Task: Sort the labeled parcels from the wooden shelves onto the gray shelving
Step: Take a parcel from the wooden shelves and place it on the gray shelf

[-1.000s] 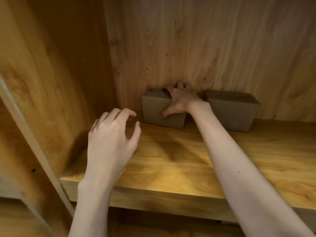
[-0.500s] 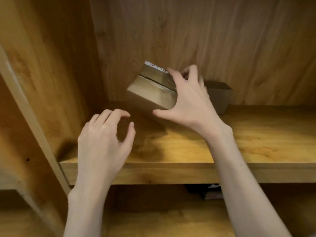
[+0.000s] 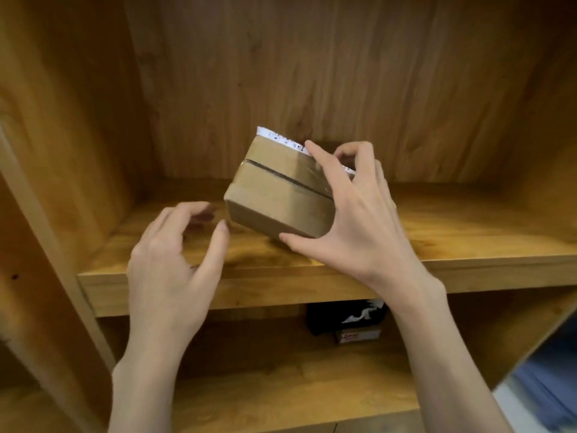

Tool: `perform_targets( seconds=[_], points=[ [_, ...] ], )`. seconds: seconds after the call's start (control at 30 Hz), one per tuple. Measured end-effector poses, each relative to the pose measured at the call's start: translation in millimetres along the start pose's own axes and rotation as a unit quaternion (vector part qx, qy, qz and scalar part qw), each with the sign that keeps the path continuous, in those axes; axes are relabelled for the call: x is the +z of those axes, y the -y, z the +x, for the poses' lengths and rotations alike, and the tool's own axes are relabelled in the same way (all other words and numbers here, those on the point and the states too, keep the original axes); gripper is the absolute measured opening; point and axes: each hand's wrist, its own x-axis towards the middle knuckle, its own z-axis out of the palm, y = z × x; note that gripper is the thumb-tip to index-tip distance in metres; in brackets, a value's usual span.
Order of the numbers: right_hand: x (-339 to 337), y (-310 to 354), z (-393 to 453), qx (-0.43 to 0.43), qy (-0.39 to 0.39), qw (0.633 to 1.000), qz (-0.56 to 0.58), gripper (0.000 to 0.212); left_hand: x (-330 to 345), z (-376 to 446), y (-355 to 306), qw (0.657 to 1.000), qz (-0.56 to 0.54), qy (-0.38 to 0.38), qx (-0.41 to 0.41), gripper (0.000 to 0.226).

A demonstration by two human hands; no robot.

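Observation:
A small brown cardboard parcel (image 3: pixel 274 189) with taped seams and a white label on its far face is tilted up above the wooden shelf (image 3: pixel 437 239). My right hand (image 3: pixel 359 214) grips its right end, thumb under the near edge and fingers over the top by the label. My left hand (image 3: pixel 178 260) hovers just left of the parcel with fingers spread and loosely curled, its thumb tip close to the parcel's near left corner and holding nothing. The second parcel seen earlier is hidden behind my right hand.
The wooden cabinet's side wall (image 3: pixel 78 135) stands close on the left and its back panel (image 3: pixel 312 73) is behind the parcel. On the lower shelf (image 3: pixel 281 385) sit a black package (image 3: pixel 343 317) and a small box (image 3: pixel 359 335). Something blue and white (image 3: pixel 546 379) shows at the right edge.
My right hand lifted the parcel off the back of the shelf, tilted it and drew it toward me. My left hand rose closer to the parcel's left end.

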Motion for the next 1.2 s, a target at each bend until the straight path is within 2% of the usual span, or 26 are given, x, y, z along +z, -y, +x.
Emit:
perform_targets(
  seconds=[0.07,0.1,0.17,0.23,0.33,0.43,0.57,0.77,1.03,1.1,1.2],
  points=[
    [-6,-5,-8,-0.028,-0.020,0.999,-0.002,0.097,-4,6,-8,0.991,-0.126,-0.004,-0.054,0.039],
    [-10,-7,-12,-0.041,-0.026,0.999,-0.009,0.096,-6,10,-13,0.977,-0.193,0.018,-0.087,0.049],
    [-17,-10,-20,-0.064,-0.032,0.997,-0.023,0.095,-8,20,-19,0.945,-0.275,0.118,-0.132,0.082],
    [-21,-11,-27,-0.083,-0.029,0.996,-0.028,0.096,-3,26,-24,0.919,-0.285,0.223,-0.153,0.107],
    [-24,-13,-35,-0.101,-0.018,0.994,-0.037,0.102,10,24,-31,0.887,-0.321,0.289,-0.163,0.104],
    [-24,-16,-40,-0.107,-0.014,0.993,-0.039,0.106,19,15,-32,0.881,-0.351,0.262,-0.181,0.098],
    [-27,-21,-47,-0.091,-0.010,0.996,-0.019,0.101,24,6,-37,0.893,-0.362,0.203,-0.176,0.106],
    [-40,-40,-55,-0.031,-0.020,0.999,0.040,0.095,31,-6,-42,0.918,-0.366,0.112,-0.100,0.118],
    [-44,-64,-64,0.037,-0.038,0.997,0.053,0.090,41,-16,-47,0.934,-0.345,0.085,-0.032,0.115],
    [-45,-67,-67,0.045,-0.041,0.997,0.050,0.087,42,-17,-47,0.940,-0.332,0.078,-0.007,0.108],
    [-49,-69,-69,0.060,-0.023,0.995,0.078,0.089,39,-19,-47,0.942,-0.320,0.097,0.019,0.105]
  ],
)
